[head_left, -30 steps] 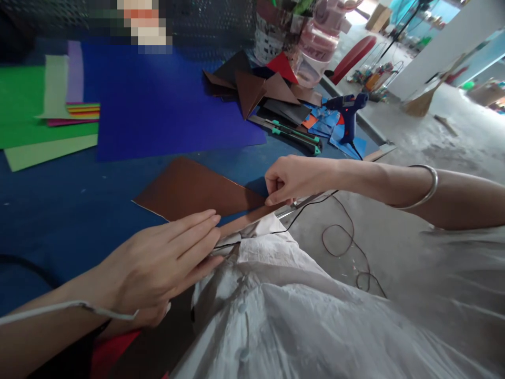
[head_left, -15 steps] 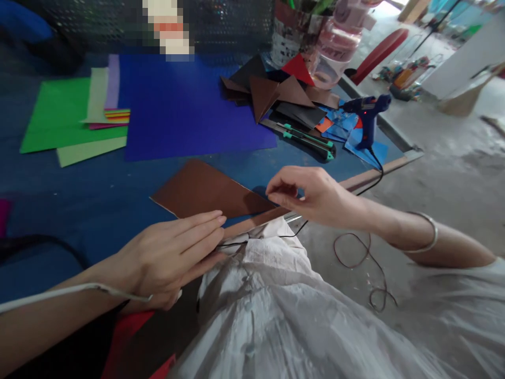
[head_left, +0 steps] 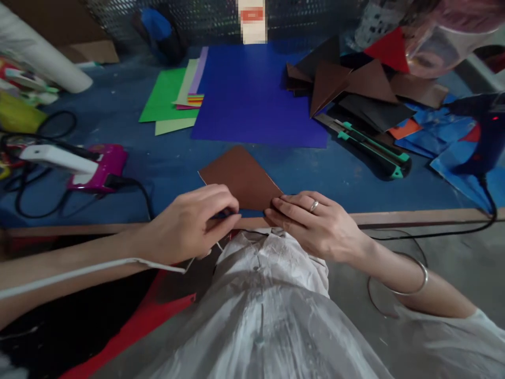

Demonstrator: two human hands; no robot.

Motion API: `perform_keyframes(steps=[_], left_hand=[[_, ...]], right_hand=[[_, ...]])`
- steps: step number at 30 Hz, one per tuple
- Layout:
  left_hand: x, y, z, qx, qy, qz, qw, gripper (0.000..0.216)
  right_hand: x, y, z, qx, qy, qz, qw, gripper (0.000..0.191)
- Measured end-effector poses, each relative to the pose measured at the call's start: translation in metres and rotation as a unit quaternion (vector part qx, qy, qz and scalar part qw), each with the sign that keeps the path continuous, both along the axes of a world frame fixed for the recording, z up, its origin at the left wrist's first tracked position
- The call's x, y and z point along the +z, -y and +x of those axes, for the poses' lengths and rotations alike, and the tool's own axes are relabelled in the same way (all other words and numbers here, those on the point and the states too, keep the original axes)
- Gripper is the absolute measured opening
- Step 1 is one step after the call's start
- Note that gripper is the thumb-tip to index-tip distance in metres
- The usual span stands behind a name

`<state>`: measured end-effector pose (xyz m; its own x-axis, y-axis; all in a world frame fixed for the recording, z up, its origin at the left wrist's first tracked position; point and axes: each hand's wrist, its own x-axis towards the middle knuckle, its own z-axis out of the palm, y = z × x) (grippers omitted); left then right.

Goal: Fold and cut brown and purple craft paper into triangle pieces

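A piece of brown paper (head_left: 242,176) with straight-cut edges lies on the blue table close to its front edge. At its near left side is my left hand (head_left: 193,223), fingers curled and thumb drawn in toward them around the paper's edge; part of this grip is hidden. My right hand (head_left: 319,223), with a ring on one finger, has its fingertips and thumb together on the paper's right corner. Beyond the paper lies a large dark blue sheet (head_left: 260,100). A utility knife (head_left: 371,147) with green parts rests to the right, its blade end toward the blue sheet.
Green sheets (head_left: 161,95) lie left of the blue one. Brown and black paper pieces (head_left: 373,87) are heaped at the back right. A glue gun (head_left: 487,137) with a red light stands far right. A magenta power strip (head_left: 104,163) with cords sits left.
The view has swung left. My right hand has moved from above the paper onto its right corner. My left hand has gone from flat fingers to curled ones at the near edge.
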<state>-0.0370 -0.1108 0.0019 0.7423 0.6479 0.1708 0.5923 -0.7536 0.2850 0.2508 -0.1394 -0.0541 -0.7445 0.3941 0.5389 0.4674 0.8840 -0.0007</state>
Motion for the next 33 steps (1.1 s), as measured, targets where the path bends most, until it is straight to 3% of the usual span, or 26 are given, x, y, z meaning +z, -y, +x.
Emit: perform_keyframes(steps=[3, 7, 17, 24, 29, 33], left_hand=[[0.015, -0.014, 0.024, 0.082, -0.103, -0.135, 0.982, 0.035], [0.031, -0.038, 0.045, 0.150, -0.221, -0.265, 0.926, 0.057], [0.037, -0.062, 0.064, 0.148, -0.314, -0.314, 0.884, 0.055], [0.045, -0.062, 0.075, 0.196, -0.340, -0.359, 0.847, 0.047], [0.045, -0.065, 0.071, 0.222, -0.361, -0.395, 0.815, 0.046], [0.042, -0.067, 0.059, 0.248, -0.324, -0.432, 0.804, 0.043]], right_hand=[[-0.001, -0.001, -0.002, 0.000, -0.018, -0.012, 1.000, 0.032], [-0.002, -0.002, -0.003, -0.009, -0.019, 0.002, 1.000, 0.033], [0.001, -0.001, -0.004, -0.022, -0.018, 0.020, 0.999, 0.031], [0.002, -0.001, -0.004, -0.024, -0.016, 0.012, 1.000, 0.032], [0.003, -0.001, -0.004, -0.022, -0.018, 0.014, 0.999, 0.030], [0.003, -0.001, -0.003, -0.019, -0.017, 0.010, 1.000, 0.030]])
